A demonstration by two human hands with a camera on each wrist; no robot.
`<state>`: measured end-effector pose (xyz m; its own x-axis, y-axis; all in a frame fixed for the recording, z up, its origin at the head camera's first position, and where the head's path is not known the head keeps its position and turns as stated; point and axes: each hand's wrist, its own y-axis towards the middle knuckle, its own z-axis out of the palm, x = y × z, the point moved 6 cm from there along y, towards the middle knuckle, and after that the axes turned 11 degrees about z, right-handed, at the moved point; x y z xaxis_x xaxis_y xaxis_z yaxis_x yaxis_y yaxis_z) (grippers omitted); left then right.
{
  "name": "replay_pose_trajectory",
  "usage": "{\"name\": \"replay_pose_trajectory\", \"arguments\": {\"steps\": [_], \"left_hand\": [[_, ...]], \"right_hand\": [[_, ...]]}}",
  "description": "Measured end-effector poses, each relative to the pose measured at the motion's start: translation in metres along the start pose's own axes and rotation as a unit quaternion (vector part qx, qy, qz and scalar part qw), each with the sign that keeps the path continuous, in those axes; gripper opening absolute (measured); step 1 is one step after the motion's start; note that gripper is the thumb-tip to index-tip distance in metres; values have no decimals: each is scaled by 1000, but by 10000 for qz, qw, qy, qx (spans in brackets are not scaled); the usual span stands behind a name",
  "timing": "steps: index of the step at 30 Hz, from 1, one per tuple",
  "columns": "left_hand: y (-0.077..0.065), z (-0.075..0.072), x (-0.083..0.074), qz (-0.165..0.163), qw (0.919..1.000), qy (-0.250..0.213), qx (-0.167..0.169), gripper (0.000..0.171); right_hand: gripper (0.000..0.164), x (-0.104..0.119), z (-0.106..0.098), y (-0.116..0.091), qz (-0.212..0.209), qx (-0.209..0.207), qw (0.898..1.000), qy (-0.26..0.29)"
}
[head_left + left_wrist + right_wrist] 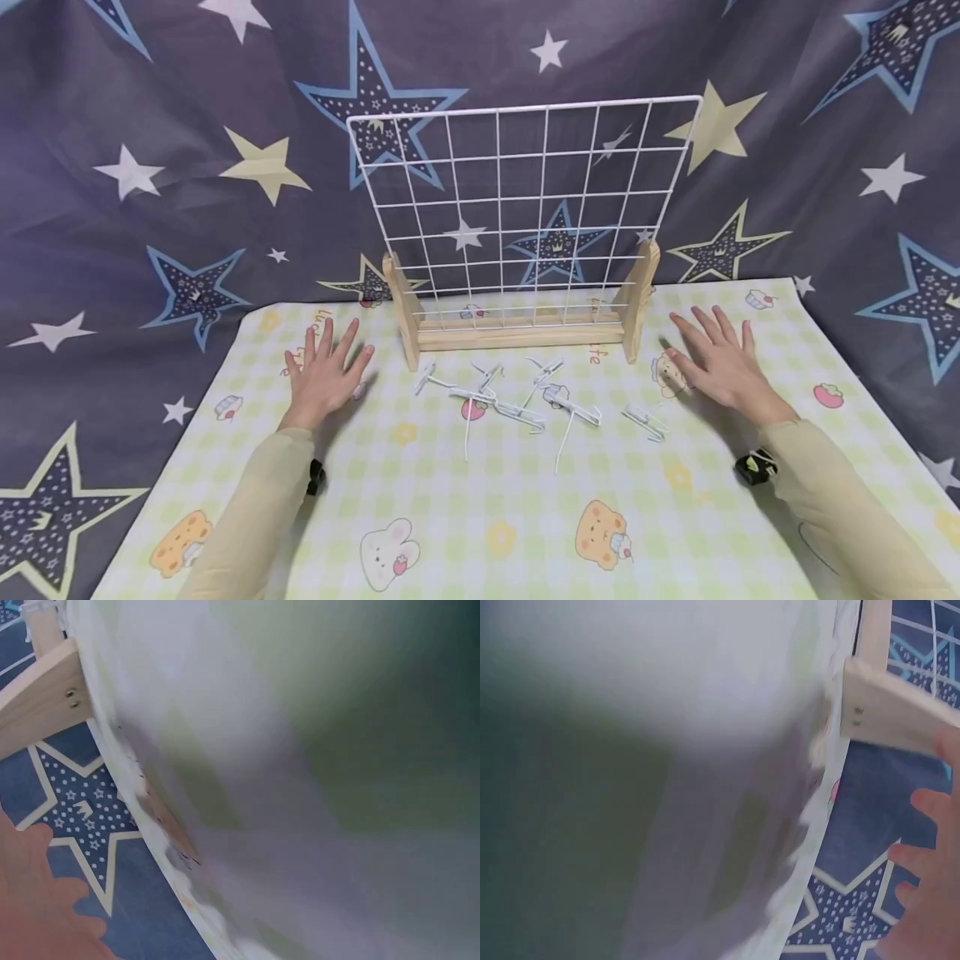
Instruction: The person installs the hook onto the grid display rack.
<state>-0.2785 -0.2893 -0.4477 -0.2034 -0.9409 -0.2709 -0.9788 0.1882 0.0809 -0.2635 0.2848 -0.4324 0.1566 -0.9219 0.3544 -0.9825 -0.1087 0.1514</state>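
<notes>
Several hooks (519, 413) point different ways.

A green-and-white checked, cartoon-printed worktop (450, 500) holds scattered white wire hooks (519, 412) before an upright, wooden-footed wire rack (521, 337).

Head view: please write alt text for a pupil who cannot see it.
A person's left hand and right hand, fingers spread, flank a white wire grid in a wooden stand on a checked tablecloth. Loose white hooks lie in front of the stand; star-patterned fabric hangs behind.
</notes>
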Motion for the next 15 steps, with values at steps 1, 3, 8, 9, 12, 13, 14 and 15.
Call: {"name": "replay_pose_trajectory", "arguments": {"steps": [1,3,8,9,12,13,14,15], "left_hand": [[1,-1,-1,12,10000,-37,-24,74],[3,-4,-5,56,9999,-135,-80,73],[12,-12,-18,176,9986,-394,-293,71],[14,-14,-20,194,9982,-439,-350,71],[21,-22,-29,301,9959,-629,-573,70],[24,-26,-32,356,9947,-713,-653,70],[27,-29,-35,425,9931,-812,-735,70],[30,-32,-38,504,9912,-923,-802,69]], "right_hand": [[57,4,-1,-1,-158,-82,9998,95],[51,13,-3,-4,-513,-230,9980,275],[38,36,-4,-13,-1266,-436,9896,523],[36,41,-4,-14,-1364,-433,9880,587],[32,54,-6,-16,-1496,-403,9849,776],[31,57,-6,-17,-1519,-403,9841,825],[30,61,-7,-17,-1542,-401,9833,881],[29,65,-7,-17,-1559,-379,9825,943]]}}
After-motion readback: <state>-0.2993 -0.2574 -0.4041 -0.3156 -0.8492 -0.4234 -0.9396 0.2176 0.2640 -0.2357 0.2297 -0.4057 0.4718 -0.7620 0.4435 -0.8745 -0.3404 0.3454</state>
